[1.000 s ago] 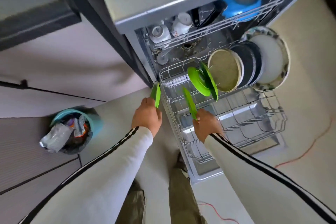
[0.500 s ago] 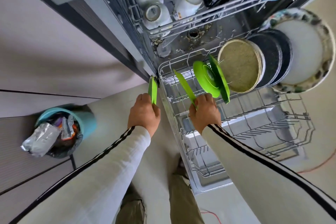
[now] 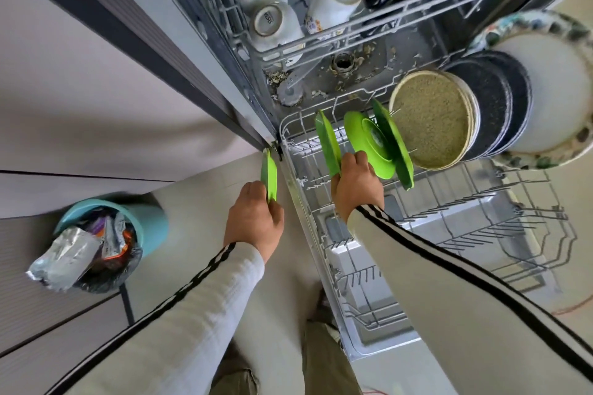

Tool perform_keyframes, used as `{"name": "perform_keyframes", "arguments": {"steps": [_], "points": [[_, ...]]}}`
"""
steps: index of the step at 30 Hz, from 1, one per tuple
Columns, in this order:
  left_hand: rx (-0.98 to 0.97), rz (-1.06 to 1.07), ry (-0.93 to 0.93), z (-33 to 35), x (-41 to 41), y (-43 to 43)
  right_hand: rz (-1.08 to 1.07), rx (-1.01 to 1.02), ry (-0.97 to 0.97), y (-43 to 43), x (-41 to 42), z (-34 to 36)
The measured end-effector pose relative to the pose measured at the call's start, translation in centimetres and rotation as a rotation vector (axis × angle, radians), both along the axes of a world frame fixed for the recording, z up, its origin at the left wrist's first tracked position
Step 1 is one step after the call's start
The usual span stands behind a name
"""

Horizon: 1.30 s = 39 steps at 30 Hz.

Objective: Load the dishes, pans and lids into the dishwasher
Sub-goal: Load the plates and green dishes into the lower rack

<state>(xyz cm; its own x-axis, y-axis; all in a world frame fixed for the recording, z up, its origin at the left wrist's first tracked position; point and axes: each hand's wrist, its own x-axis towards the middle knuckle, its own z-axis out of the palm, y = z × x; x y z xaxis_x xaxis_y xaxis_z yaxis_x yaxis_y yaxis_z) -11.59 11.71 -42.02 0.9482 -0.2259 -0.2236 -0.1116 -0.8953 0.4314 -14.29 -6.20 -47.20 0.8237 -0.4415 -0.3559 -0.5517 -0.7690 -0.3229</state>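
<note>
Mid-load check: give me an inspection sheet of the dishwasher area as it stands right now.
Surface: grey wire lower rack, pulled out.
Job's things: two racked green plates, speckled beige plate, dark plates, large patterned-rim plate stand upright; white mugs in upper rack.
Clutter: food scraps on tub floor.
Grippers: left hand grips a flat green plate outside the rack; right hand holds a second green plate upright at it.
Cables: thin red cable on floor.
Surroundings: teal bin full of rubbish.

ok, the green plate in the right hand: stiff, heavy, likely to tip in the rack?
Probably stiff: the green plate looks flat though the right hand grips only its lower edge. Likely light: thin, plastic-looking. May tip until seated between tines of the lower rack; the racked green plates lean.
</note>
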Motion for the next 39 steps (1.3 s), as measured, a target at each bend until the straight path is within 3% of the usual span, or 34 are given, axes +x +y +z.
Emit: {"name": "perform_keyframes", "arguments": {"steps": [12, 20, 24, 29, 31, 39], "points": [[-0.053, -0.016, -0.035, -0.7, -1.4, 1.4, 0.154, 0.012, 0.198, 2.2, 1.8, -0.7], [-0.056, -0.007, -0.036, -1.2, -1.6, 2.1, 0.142, -0.045, 0.165, 2.0, 0.0, -1.1], [-0.069, -0.004, -0.025, -1.4, -2.0, 2.3, 0.053, 0.058, 0.170, 1.6, 1.1, -0.6], [-0.066, 0.003, -0.019, -1.3, -2.2, 2.3, 0.112, 0.025, 0.045, 0.8, 0.6, 0.5], [-0.060, 0.001, -0.022, -1.6, -2.1, 2.4, 0.177, -0.001, 0.067, 1.2, -0.6, 0.3], [-0.056, 0.006, -0.041, -2.2, -2.0, 3.1, 0.114, 0.023, 0.101, 3.2, 1.2, -0.9]]}}
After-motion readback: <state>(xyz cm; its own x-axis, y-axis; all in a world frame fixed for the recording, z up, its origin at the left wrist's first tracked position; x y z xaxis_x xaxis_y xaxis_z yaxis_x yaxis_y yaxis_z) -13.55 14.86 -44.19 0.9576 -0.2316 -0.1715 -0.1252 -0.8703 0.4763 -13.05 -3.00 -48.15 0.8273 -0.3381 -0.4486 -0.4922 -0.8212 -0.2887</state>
